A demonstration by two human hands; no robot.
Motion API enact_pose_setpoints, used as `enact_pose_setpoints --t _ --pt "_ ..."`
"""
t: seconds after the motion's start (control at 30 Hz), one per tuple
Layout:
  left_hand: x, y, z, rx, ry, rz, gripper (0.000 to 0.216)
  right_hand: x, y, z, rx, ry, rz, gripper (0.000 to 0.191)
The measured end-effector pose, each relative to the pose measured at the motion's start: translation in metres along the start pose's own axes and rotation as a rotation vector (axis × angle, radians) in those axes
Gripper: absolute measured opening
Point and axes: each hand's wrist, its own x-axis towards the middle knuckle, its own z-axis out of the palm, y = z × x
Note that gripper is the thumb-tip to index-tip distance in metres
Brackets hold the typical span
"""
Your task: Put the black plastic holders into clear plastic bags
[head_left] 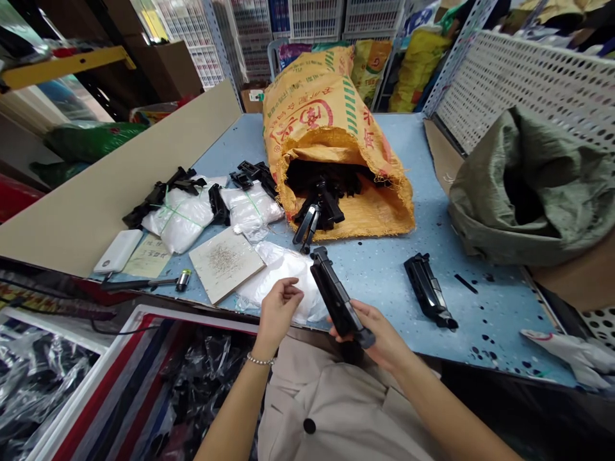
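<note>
My right hand (379, 333) is closed around the lower end of a long black plastic part (334, 294), held tilted up over the near edge of the blue table (394, 256). My left hand (278, 310) hovers just left of it with the fingers curled in a loose pinch above a clear plastic bag (283, 275); what it holds, if anything, I cannot make out. A second black part (428, 291) lies flat on the table to the right.
An orange woven sack (331, 134) lies open with several black parts spilling out. Bundled white bags with black parts (192, 205), a tile with small screws (225, 261), a white power bank (118, 251) and a screwdriver (144, 283) lie left. A green sack (533, 186) sits right.
</note>
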Motion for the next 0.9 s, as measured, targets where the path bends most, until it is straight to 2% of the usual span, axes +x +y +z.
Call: enact_pose_setpoints --t 0.07,0.17,0.27,0.33,0.43,0.53,0.8,0.9 --pt "0.002 0.001 0.004 -0.118 -0.013 -0.096 0.038 0.006 0.001 0.003 -0.017 0.016 -0.024 0.039" --pt "0.002 0.002 0.011 -0.120 -0.021 -0.092 0.038 0.022 0.002 0.010 -0.016 0.004 -0.022 0.040" --pt "0.000 0.004 0.013 0.025 0.041 0.010 0.023 0.039 0.003 0.015 -0.033 -0.019 -0.022 0.037" --pt "-0.002 0.005 0.009 0.163 0.069 0.115 0.010 0.047 0.003 0.014 -0.038 0.022 -0.026 0.036" --pt "-0.001 0.006 -0.001 0.401 0.046 0.271 0.025 0.052 0.003 0.006 -0.016 0.104 -0.039 0.037" --pt "0.002 0.004 -0.008 0.499 0.018 0.282 0.030 0.049 0.001 -0.003 -0.007 0.106 -0.051 0.037" --pt "0.008 0.004 0.007 0.092 -0.063 0.078 0.017 0.040 0.001 0.009 0.013 -0.018 -0.028 0.032" --pt "0.007 0.005 0.003 0.094 0.009 0.043 0.012 0.046 0.003 0.009 -0.013 -0.020 -0.029 0.035"
